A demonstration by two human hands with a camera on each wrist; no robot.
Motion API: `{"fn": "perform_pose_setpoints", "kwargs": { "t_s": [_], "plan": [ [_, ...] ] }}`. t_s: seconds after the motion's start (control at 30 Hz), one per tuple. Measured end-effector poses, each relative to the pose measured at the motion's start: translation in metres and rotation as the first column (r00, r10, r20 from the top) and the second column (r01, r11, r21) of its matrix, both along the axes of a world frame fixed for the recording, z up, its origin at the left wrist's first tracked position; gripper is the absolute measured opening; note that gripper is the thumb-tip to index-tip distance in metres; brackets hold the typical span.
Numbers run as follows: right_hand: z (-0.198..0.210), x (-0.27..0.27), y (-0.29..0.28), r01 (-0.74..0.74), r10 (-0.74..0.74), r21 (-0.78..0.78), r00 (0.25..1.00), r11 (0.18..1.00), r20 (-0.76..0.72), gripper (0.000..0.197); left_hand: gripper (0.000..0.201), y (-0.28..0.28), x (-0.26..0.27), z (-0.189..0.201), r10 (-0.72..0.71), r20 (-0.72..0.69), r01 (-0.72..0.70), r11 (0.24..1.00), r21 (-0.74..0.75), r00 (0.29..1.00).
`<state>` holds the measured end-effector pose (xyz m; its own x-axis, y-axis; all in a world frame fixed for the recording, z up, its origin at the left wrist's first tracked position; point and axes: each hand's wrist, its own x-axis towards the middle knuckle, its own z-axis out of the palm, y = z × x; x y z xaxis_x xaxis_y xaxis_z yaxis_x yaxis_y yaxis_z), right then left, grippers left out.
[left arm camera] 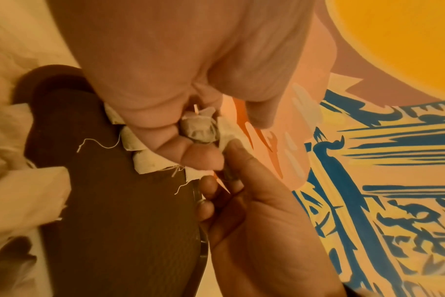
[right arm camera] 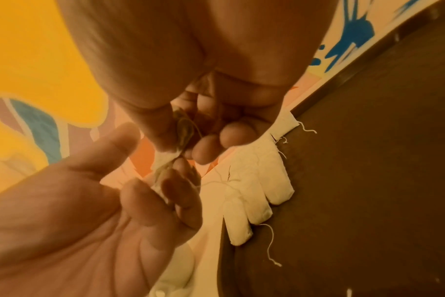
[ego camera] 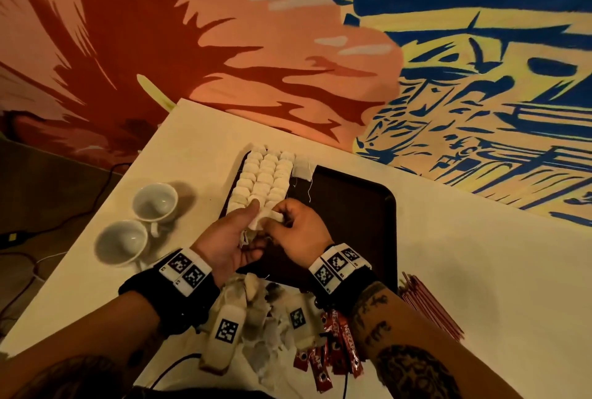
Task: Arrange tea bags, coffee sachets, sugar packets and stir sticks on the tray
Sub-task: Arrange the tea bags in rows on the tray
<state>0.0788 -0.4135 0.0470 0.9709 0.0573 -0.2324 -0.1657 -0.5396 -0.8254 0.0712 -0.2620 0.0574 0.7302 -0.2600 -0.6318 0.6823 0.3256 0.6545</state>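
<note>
White rectangular worktop (ego camera: 480,270), bearing everything. Dark brown rounded-corner plastic tray (ego camera: 352,206) as landmark, mostly bare. Along the tray's left side, three neat rows of white paper tea bags (ego camera: 264,177), packed tight, likely to leave room for the other items. Left of the tray, two white ceramic cups (ego camera: 137,222). Nearer than the tray, a loose heap of unsorted tea bags (ego camera: 262,309), red coffee sachets (ego camera: 336,344) and red stir sticks (ego camera: 429,309). Above the tray's near-left part, left hand (ego camera: 230,238) and right hand (ego camera: 298,235) together, both pinching one crumpled tea bag (ego camera: 266,219), probably flattening it for the rows.
</note>
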Motion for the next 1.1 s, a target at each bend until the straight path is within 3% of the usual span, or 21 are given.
{"fn": "perform_pose_setpoints", "kwargs": {
  "t_s": [0.17,0.33,0.5,0.6,0.63,0.77,0.87,0.97,1.1],
  "plan": [
    [-0.001,-0.008,-0.005,0.066,-0.065,0.103,0.998,0.993,-0.012,0.027,0.007,-0.006,-0.005,-0.001,0.064,0.127,-0.083,0.985,0.15,0.99],
    [0.001,-0.013,-0.011,-0.056,0.061,0.098,0.997,0.994,-0.045,0.028,0.007,-0.005,-0.008,-0.003,0.08,0.255,-0.159,0.938,0.307,0.964],
    [0.015,-0.01,-0.012,-0.031,0.028,0.115,0.999,0.993,0.023,0.029,0.016,0.001,-0.007,0.003,-0.058,0.362,-0.122,0.882,0.456,0.93],
    [0.018,-0.01,-0.012,-0.082,0.081,0.103,0.997,0.991,0.013,0.011,0.022,0.001,-0.006,0.005,-0.123,0.391,-0.112,0.843,0.527,0.912],
    [0.019,-0.011,-0.013,-0.095,0.094,0.091,0.996,0.991,0.011,0.002,0.025,0.001,-0.007,0.005,-0.14,0.393,-0.109,0.829,0.548,0.909],
    [0.012,-0.013,-0.018,-0.03,0.028,0.072,0.999,0.997,0.032,0.007,0.036,0.0,-0.015,-0.001,-0.173,0.35,-0.055,0.831,0.554,0.92],
    [0.003,-0.019,-0.021,-0.027,0.029,0.091,0.999,0.995,-0.016,0.008,0.029,0.003,-0.02,-0.011,-0.197,0.32,-0.027,0.815,0.579,0.927],
    [-0.006,-0.025,-0.021,-0.112,0.12,0.099,0.99,0.989,-0.079,0.016,0.026,0.01,-0.02,-0.021,-0.265,0.267,0.039,0.775,0.631,0.927],
    [-0.018,-0.021,-0.021,-0.174,0.162,-0.059,0.972,0.983,-0.169,0.011,0.018,0.022,-0.018,-0.03,-0.246,0.216,0.063,0.783,0.619,0.945]
  ]
}}
